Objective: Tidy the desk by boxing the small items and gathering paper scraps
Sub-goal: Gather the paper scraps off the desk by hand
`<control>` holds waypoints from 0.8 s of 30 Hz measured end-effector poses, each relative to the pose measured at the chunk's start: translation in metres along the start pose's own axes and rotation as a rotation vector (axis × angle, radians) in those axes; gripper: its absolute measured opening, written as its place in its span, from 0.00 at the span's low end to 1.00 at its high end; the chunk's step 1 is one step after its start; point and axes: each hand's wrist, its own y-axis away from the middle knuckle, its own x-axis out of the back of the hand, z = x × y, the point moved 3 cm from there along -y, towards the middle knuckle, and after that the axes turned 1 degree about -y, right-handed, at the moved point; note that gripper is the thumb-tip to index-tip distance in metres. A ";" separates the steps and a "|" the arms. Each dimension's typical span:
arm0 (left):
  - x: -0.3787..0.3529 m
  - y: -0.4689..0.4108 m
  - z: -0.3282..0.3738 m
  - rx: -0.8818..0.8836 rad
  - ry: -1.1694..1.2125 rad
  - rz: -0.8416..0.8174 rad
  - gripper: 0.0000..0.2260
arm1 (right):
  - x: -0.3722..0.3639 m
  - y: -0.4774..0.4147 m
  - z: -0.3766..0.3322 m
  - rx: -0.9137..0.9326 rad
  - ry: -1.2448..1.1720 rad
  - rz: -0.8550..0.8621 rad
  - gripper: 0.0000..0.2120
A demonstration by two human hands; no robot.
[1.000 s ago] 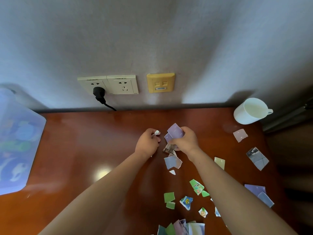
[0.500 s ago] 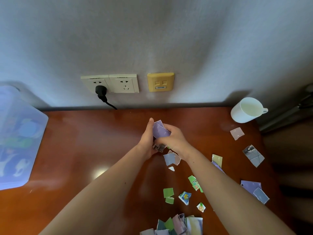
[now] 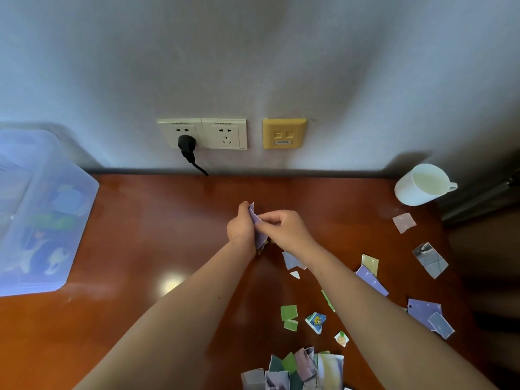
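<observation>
Out at the middle of the desk (image 3: 168, 235), both hands meet just above the wood. The left hand (image 3: 241, 230) stands on edge with a thin sheaf of scraps (image 3: 257, 225) against its fingers. The right hand (image 3: 285, 229) has its fingers curled in, pinching the same sheaf from the other side, so both hands are clamped on it. The sheaf is mostly purple paper, upright, its long axis running far to near.

What matters next, I'd say, is the pale grey-blue scrap (image 3: 292, 261). It lies flat just to the near right of the hands, close by the right wrist, so the right hand is nearer to it. A tiny white sliver (image 3: 295, 274) sits just near of it. Almost all the other loose pieces also lie right or near: 2 green pieces (image 3: 289, 312), a cartoon scrap (image 3: 315, 322), a pink square (image 3: 403, 222) and a heap (image 3: 298, 367) at the near edge. The translucent plastic box (image 3: 36, 215) is well apart on the far left.

These scraps look like glossy printed paper with ragged torn edges. They lie flat on varnished, reflective wood, so I'd guess they need sliding or a fingernail to lift. A smooth white mug (image 3: 422, 184) stands at the far right.
</observation>
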 end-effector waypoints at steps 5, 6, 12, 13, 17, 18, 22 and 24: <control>0.018 -0.002 0.007 -0.152 -0.096 0.025 0.13 | 0.002 -0.007 0.011 -0.126 -0.129 0.104 0.11; 0.022 -0.004 0.008 -0.188 -0.150 0.028 0.15 | 0.002 -0.009 0.017 -0.123 -0.059 0.122 0.11; 0.043 -0.005 0.008 -0.292 -0.378 -0.007 0.16 | -0.010 -0.015 0.040 -0.081 0.523 0.020 0.14; 0.045 -0.006 0.007 -0.294 -0.424 -0.016 0.16 | -0.013 -0.015 0.042 -0.066 0.615 0.005 0.15; 0.053 -0.011 0.003 -0.325 -0.750 -0.063 0.21 | -0.021 -0.015 0.047 -0.012 0.754 -0.004 0.15; 0.055 -0.012 0.002 -0.334 -0.813 -0.056 0.22 | -0.021 -0.015 0.046 -0.008 0.763 -0.001 0.14; 0.061 -0.012 0.001 -0.373 -0.919 -0.054 0.23 | -0.021 -0.017 0.044 -0.039 0.781 -0.001 0.13; 0.061 -0.011 0.002 -0.390 -0.932 -0.051 0.22 | -0.022 -0.017 0.044 -0.051 0.791 -0.001 0.13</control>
